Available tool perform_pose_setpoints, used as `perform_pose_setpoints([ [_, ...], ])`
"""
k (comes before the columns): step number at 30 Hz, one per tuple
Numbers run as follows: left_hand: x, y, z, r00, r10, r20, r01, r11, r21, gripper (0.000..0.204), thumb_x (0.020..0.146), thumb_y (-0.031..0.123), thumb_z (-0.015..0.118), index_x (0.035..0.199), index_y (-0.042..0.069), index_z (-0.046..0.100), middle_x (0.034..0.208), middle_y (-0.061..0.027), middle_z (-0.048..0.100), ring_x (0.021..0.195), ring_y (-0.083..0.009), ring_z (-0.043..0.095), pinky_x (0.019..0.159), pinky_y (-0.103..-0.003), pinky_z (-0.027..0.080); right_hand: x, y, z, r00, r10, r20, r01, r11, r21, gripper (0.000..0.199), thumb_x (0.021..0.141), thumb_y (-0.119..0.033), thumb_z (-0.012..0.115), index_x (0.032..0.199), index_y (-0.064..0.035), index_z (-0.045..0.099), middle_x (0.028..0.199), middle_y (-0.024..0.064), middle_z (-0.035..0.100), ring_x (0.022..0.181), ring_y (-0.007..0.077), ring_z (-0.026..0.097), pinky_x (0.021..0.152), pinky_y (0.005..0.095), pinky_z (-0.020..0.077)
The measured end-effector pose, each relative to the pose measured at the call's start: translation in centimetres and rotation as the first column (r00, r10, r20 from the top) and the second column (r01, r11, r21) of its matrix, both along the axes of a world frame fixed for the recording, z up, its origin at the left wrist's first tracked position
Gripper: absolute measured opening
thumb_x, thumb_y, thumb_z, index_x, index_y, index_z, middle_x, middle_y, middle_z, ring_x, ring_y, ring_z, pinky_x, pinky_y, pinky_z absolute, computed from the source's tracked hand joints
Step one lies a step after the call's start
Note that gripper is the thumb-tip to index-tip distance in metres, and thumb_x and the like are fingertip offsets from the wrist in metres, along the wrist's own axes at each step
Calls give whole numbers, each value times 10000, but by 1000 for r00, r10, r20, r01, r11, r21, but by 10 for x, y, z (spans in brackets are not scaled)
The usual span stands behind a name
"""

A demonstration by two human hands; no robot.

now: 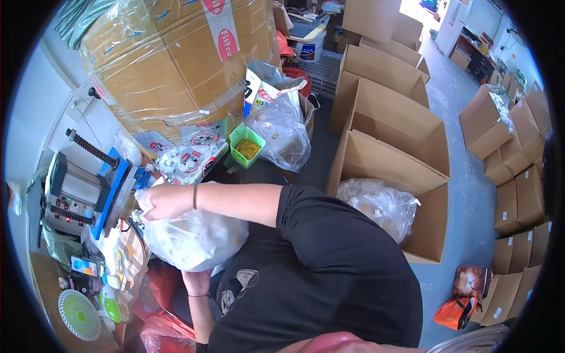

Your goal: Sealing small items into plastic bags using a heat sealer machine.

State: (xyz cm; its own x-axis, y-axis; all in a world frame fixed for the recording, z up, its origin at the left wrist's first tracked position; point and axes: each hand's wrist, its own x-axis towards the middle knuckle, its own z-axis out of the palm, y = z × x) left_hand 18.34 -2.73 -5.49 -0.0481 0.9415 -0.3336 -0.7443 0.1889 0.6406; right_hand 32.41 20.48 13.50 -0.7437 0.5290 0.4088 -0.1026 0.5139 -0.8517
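Note:
A full, whitish plastic bag hangs in front of me, next to a blue and grey machine with spring-wound rods. My right hand reaches across from the right and is closed on the gathered top of the bag, close to the machine's blue plate. From below, my left hand supports the bag's underside; its fingertips are hidden behind the plastic. What fills the bag is too cloudy to make out.
A large taped carton stands ahead, with a green tub of yellow strands near it. Open cartons line my right, one with a filled clear bag. A green fan and phone sit lower left.

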Motion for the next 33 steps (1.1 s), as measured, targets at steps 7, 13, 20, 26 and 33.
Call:
perform_pose_setpoints([
  [7, 19, -26, 35, 681, -511, -525, 519, 842, -146, 568, 966, 380, 557, 1385, 9, 461, 1313, -148, 565, 1190, -286, 548, 1037, -408, 409, 51, 34, 61, 821, 560, 110, -568, 779, 265, 223, 859, -194, 690, 956, -9, 610, 840, 94, 651, 783, 217, 623, 732, 362, 486],
  [13, 44, -8, 124, 70, -537, -841, 759, 576, -304, 460, 941, 280, 627, 1252, -55, 568, 1188, -179, 640, 1135, -294, 585, 998, -361, 418, 144, 34, 119, 683, 720, 127, -713, 617, 333, 273, 829, -217, 757, 832, -21, 567, 778, 53, 577, 728, 182, 582, 660, 337, 450],
  [20, 49, 6, 278, 134, -103, -986, 909, 408, 81, 438, 949, 298, 614, 1221, -45, 595, 1137, -197, 659, 1022, -321, 650, 900, -403, 486, 255, 6, 160, 445, 891, -91, -791, 439, 426, 233, 867, -190, 720, 755, -20, 606, 676, 40, 566, 543, 221, 509, 489, 371, 358],
  [26, 99, 14, 315, 752, 131, -645, 622, 183, 762, 941, 907, 702, 360, 1313, -140, 477, 1171, -288, 591, 1058, -371, 606, 927, -456, 477, 281, -21, 146, 550, 831, 85, -818, 516, 253, 219, 821, -136, 762, 713, -27, 606, 611, 43, 547, 466, 239, 450, 427, 366, 289],
  [33, 156, 33, 329, 841, -303, -447, 509, 166, 845, 980, 891, 719, 355, 1354, -142, 427, 1228, -280, 549, 1085, -334, 582, 935, -434, 464, 289, -36, 65, 786, 527, -324, -586, 802, -117, 258, 751, -161, 819, 670, -53, 598, 568, 42, 548, 460, 197, 438, 427, 359, 261],
])
